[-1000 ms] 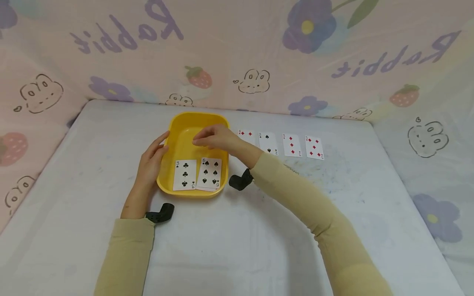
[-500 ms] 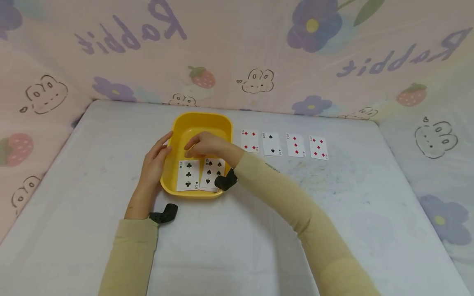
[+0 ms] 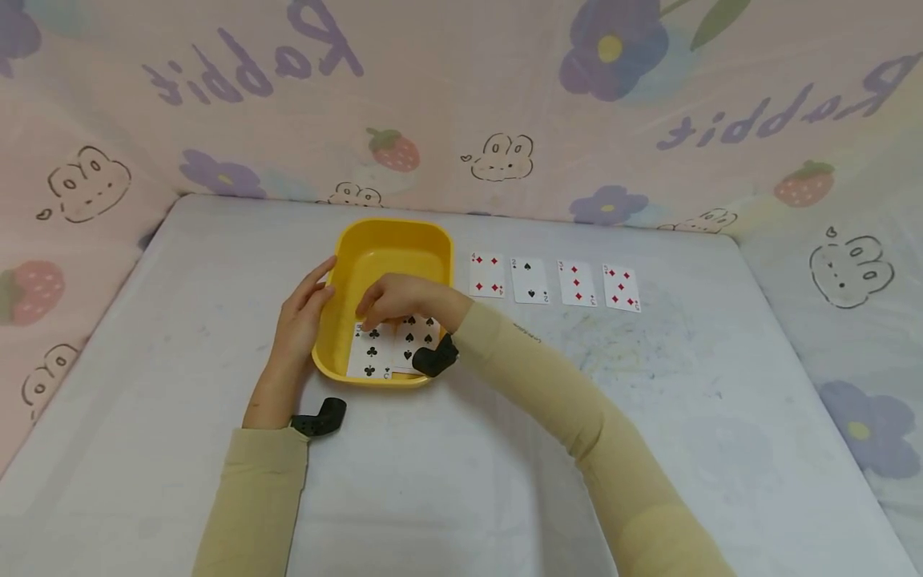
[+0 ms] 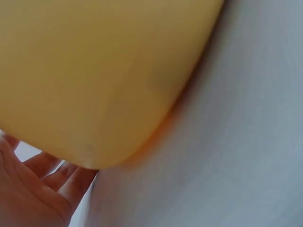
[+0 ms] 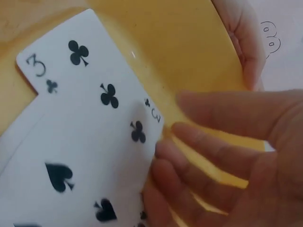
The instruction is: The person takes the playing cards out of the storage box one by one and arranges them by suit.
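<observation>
Right hand reaching into the yellow tray over the three of clubs.

The three of clubs lies face up in the near half of the tray, partly overlapping the six of spades to its right; the right grip hovers at the cards' far edge, fingers loosely extended and holding nothing. The left hand rests flat against the tray's left outer wall, fingers straight. The right wrist view alone shows the fingertips just beside the club card's corner, apart from it or barely touching, I cannot tell. The head view alone shows four more cards in a row on the table right of the tray.
</observation>
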### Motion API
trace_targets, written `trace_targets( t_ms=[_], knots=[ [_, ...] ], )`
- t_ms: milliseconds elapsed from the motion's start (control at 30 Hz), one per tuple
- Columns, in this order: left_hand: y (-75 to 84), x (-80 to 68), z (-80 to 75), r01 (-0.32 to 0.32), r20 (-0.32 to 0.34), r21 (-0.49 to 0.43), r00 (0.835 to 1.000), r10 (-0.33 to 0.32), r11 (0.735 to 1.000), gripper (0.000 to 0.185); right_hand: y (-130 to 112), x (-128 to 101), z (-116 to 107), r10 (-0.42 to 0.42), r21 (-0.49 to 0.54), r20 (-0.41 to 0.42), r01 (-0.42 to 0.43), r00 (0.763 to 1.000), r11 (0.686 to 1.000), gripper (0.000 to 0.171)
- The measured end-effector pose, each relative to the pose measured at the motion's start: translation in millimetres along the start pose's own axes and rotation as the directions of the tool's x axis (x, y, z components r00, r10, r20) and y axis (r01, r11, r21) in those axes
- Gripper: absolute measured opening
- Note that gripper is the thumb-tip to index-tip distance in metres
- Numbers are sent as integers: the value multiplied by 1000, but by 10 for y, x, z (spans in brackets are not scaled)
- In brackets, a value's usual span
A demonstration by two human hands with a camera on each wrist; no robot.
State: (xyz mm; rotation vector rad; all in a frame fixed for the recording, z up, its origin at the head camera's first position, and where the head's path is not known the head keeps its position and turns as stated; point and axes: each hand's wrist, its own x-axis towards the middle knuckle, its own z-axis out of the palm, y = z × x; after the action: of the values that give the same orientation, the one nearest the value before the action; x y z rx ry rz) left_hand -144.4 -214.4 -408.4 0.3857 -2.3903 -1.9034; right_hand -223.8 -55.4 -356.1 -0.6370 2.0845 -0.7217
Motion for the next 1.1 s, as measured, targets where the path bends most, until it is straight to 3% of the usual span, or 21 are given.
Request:
trace_targets(
  t_ms=[233, 633, 1100],
  knots=[
    [3, -12, 5, 1, 5, -6, 1000, -1, 1000, 43, -10, -32, 10, 38, -68, 5, -38, 999, 997, 36],
    [13, -10, 2, -22, 12, 14, 1000, 22, 1000, 44, -5, -53, 0, -45, 23, -3, 45, 999, 999, 38],
    [22, -8, 7, 12, -5, 40, 1000, -12, 999, 43, 61, -111, -89, -116, 204, -125, 140, 985, 969, 34]
  ],
)
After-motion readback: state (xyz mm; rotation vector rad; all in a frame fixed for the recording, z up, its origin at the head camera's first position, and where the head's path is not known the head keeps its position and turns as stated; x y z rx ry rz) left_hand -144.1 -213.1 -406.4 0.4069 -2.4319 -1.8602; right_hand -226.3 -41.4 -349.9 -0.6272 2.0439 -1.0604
